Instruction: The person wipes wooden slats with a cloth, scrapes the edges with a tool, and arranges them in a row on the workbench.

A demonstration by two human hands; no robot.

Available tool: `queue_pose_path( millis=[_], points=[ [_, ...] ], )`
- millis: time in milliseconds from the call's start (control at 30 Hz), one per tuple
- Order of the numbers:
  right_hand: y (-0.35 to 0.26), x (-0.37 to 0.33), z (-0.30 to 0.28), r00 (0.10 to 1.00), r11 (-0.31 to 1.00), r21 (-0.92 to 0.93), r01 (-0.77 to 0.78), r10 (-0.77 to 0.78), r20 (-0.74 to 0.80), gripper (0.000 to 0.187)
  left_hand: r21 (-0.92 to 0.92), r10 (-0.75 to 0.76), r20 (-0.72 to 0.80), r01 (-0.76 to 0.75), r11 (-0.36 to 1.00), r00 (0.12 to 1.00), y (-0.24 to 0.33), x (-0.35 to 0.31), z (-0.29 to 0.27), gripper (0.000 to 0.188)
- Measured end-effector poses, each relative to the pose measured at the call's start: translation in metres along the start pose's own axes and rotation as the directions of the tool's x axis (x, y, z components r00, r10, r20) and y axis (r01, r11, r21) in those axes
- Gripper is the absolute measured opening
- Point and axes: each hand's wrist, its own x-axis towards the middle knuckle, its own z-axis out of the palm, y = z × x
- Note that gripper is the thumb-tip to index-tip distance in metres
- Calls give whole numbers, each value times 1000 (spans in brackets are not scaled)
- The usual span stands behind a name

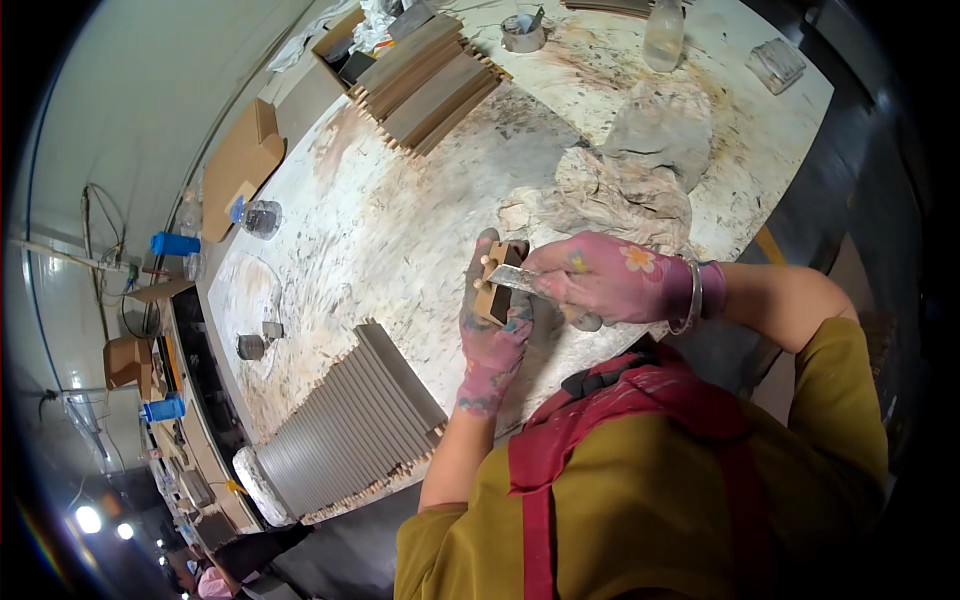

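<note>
My left hand (492, 345), in a pink flowered glove with grimy fingers, is wrapped round a brown wooden piece (493, 304). Light round dowel pegs stick out of the end of that piece. From the right, my right hand (600, 278), gloved the same way and with a bangle at the wrist, grips a flat metal scraper (512, 278). Its blade lies across the end of the wooden piece, close to the pegs; whether it touches the wood I cannot tell. The scraper's handle is hidden in my fist.
Grey-brown slats with pegged ends (345, 425) lie in a row at the near left of the stained table (390, 220). More wooden pieces (430, 85) are stacked at the back. A crumpled cloth (625, 190), a plastic bottle (663, 38) and a tape roll (523, 35) lie beyond my hands.
</note>
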Motion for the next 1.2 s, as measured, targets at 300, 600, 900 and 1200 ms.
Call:
queue_pose_path(
  millis=[300,600,900,1200],
  points=[
    [-7,-9,1,995,978,180,-103,101,16,26,-22,81,-39,-81,996,996,-11,2,9,64],
    [-23,-19,6,996,982,169,-80,73,46,25,250,186,-107,-155,956,977,-15,2,15,70],
    [-19,-13,-5,994,981,194,-16,36,-99,25,-202,-47,-47,36,979,998,-8,7,-1,59],
    [-2,6,0,992,999,-4,-54,53,-119,23,-326,-103,23,105,940,994,3,14,4,50]
  ],
)
